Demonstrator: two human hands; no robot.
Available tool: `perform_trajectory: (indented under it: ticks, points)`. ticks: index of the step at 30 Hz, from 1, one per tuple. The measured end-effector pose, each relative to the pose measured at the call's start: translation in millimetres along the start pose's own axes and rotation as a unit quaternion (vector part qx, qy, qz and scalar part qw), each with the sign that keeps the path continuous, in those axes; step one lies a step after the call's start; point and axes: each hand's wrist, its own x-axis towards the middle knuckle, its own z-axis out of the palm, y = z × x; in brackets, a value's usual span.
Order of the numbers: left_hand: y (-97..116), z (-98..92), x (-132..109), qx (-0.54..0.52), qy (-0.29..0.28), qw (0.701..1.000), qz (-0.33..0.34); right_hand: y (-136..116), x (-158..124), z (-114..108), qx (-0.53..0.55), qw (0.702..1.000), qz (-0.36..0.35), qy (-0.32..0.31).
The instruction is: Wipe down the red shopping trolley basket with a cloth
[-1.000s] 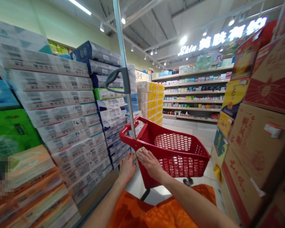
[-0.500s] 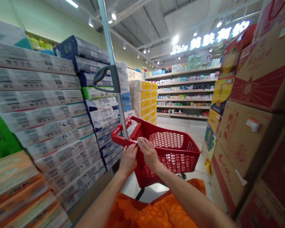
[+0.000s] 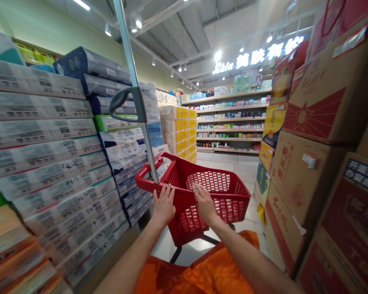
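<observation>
Lap: an orange fabric garment [image 3: 202, 273], nearest of all.
Left hand [image 3: 164, 204]: fingers spread and fairly flat against the near rim of the red plastic mesh basket trolley [image 3: 227, 204], just beside the foot of its silver metal pole with grey grip [image 3: 131, 102].
Right hand [image 3: 204, 202]: fingers curled over the same near rim, towards its middle.
Trolley: stands mid-aisle on the pale tiled floor [image 3: 245, 171].
Left wall of aisle: stacked plastic-wrapped tissue packs [image 3: 49, 163], close to the trolley's left corner.
Right wall of aisle: piled brown and red cardboard boxes [image 3: 309, 175].
Far end: long stocked wooden shelves [image 3: 233, 122] under a lit white sign [image 3: 257, 57].
</observation>
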Motion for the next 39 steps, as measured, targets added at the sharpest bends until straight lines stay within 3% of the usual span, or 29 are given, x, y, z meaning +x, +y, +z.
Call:
perform_trajectory:
  ticks: [2,4,8,10,12,16,18,23,25,28,33,35,39]
  points:
    - [0,-0.4,-1,0.006,0.004,1.000,0.003,-9,5,4,0.002,0.999,-0.040,-0.018]
    - [0,-1.1,-2,0.010,0.004,1.000,0.004,3,1,-2,-0.016,0.999,-0.034,-0.037]
    - [3,-0.6,-3,0.009,0.007,1.000,0.000,64,-26,-33,-0.091,0.992,0.079,-0.024]
    - [6,1.1,-2,0.008,0.015,1.000,-0.004,81,-34,-43,-0.123,0.984,0.132,-0.004]
    - [8,3.1,-2,0.010,0.020,1.000,-0.011,79,-33,-43,-0.125,0.984,0.129,-0.004]
    - [7,4.6,-3,0.032,0.021,0.999,-0.003,55,-25,-29,-0.088,0.994,0.039,-0.047]
    - [6,3.8,-4,0.044,0.018,0.999,0.003,63,-29,-33,-0.090,0.994,0.039,-0.049]
    - [7,2.2,-5,0.056,0.017,0.998,0.000,132,-61,-70,-0.136,0.970,0.198,0.044]
    - [9,2.6,-5,0.056,0.025,0.998,-0.003,144,-65,-76,-0.136,0.959,0.233,0.085]
    - [10,3.7,-5,0.056,0.035,0.998,-0.006,123,-55,-62,-0.109,0.972,0.185,0.090]
    - [9,4.3,-5,0.059,0.033,0.998,-0.001,67,-35,-32,-0.049,0.997,0.056,0.022]
    - [9,3.3,-6,0.052,0.034,0.998,0.003,67,-38,-33,-0.053,0.996,0.064,0.015]
    - [-4,-3.9,-3,0.027,0.086,0.996,-0.022,90,-48,-37,-0.091,0.982,0.160,0.037]
